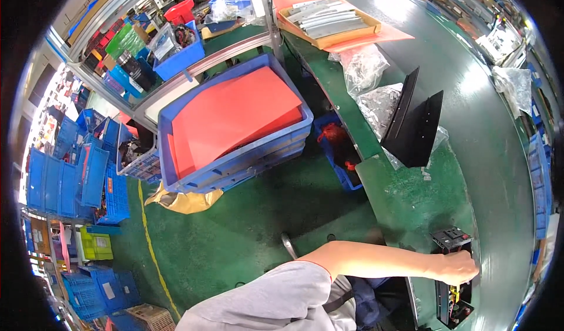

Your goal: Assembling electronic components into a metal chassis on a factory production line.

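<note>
Green covers nearly everything you look down on: the long workbench (pixel 411 196) curving along your right and the floor (pixel 247 225) below it.

On the floor to your left stands a stack of big blue crates (pixel 235 166); the top one is filled by a red sheet (pixel 235 113). A crumpled yellow bag (pixel 183 200) lies against the foot of that stack. Further left, more blue crates (pixel 76 172) stand on edge in a row.

At the far end of the bench a shallow cardboard tray (pixel 329 37) holds grey metal strips (pixel 326 17). Nearer to you, two black angled panels (pixel 414 122) stand upright, with clear plastic bags of small parts (pixel 370 78) lying just beside them. A small blue bin (pixel 343 178) with red pieces inside sits under the bench edge.

Your right hand (pixel 461 267) reaches out across the bench edge and rests on a black electronic unit (pixel 452 301) with yellow parts showing inside; a small black block (pixel 451 238) sits just above the hand. The fingers curl down onto the unit, but you cannot tell whether they grip it or only touch it. Your left hand is out of sight.
</note>
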`<action>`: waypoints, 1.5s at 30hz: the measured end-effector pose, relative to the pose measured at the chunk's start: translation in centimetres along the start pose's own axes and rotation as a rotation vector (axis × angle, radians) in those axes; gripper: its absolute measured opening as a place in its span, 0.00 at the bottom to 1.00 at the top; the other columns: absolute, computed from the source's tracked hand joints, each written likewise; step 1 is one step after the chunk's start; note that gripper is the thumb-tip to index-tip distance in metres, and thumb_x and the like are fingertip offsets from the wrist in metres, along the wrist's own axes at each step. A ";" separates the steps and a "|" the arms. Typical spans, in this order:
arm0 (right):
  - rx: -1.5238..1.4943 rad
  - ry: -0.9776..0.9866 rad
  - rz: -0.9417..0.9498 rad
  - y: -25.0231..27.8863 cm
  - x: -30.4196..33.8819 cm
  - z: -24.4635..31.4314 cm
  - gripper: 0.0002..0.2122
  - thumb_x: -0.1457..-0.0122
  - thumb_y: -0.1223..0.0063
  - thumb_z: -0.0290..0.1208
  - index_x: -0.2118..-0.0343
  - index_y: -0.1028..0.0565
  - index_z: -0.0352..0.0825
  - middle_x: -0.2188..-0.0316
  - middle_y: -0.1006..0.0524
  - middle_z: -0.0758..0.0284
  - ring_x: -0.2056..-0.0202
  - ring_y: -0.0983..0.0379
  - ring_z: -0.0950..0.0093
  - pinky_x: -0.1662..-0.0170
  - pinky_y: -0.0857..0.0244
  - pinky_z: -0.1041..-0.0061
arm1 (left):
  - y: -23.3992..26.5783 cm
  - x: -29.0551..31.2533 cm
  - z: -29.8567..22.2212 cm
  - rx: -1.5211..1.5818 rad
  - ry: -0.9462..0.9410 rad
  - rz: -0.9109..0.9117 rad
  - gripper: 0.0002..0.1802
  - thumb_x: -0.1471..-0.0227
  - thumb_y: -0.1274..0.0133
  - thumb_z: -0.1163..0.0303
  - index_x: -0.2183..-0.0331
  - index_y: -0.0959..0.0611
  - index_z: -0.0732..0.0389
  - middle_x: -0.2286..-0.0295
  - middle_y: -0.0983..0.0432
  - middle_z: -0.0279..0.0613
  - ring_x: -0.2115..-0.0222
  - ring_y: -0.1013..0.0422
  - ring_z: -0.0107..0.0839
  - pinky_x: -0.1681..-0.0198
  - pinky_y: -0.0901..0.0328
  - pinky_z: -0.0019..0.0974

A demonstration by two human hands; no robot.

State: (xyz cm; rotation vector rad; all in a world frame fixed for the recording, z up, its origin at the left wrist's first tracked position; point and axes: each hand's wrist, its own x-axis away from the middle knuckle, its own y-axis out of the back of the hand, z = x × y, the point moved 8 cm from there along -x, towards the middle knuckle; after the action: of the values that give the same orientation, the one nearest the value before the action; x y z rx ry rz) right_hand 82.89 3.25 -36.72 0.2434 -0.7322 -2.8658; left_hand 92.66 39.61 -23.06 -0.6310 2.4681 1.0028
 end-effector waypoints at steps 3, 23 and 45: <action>0.230 0.282 0.054 -0.2 0.0 -0.9 0.20 0.28 0.51 0.28 0.38 0.33 0.25 0.50 0.21 0.45 0.52 0.21 0.47 0.48 0.26 0.52 | -0.5 0.0 0.4 0.010 -0.026 -0.045 0.09 0.56 0.39 0.72 0.81 0.18 0.67 0.81 0.20 0.56 0.79 0.22 0.54 0.74 0.29 0.51; -0.523 -0.528 -0.044 -2.8 3.1 5.5 0.12 0.36 0.45 0.34 0.54 0.27 0.34 0.70 0.24 0.71 0.70 0.30 0.79 0.64 0.33 0.75 | 5.2 0.8 -2.5 -0.007 0.008 0.130 0.09 0.44 0.37 0.68 0.61 0.15 0.60 0.62 0.20 0.43 0.64 0.21 0.45 0.59 0.26 0.43; -0.317 -0.585 0.462 -3.4 2.7 7.6 0.27 0.39 0.32 0.35 0.41 0.30 0.30 0.69 0.27 0.74 0.70 0.31 0.85 0.66 0.35 0.81 | -0.8 1.0 -7.7 -0.116 -0.205 0.495 0.14 0.50 0.31 0.60 0.66 0.15 0.58 0.68 0.26 0.36 0.65 0.27 0.39 0.59 0.33 0.42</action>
State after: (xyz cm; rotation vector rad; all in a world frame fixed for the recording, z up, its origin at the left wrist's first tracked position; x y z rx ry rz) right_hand 78.28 9.06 -32.09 -0.7327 -0.3298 -2.5356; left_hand 90.81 33.23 -18.94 0.0656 2.4403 1.3212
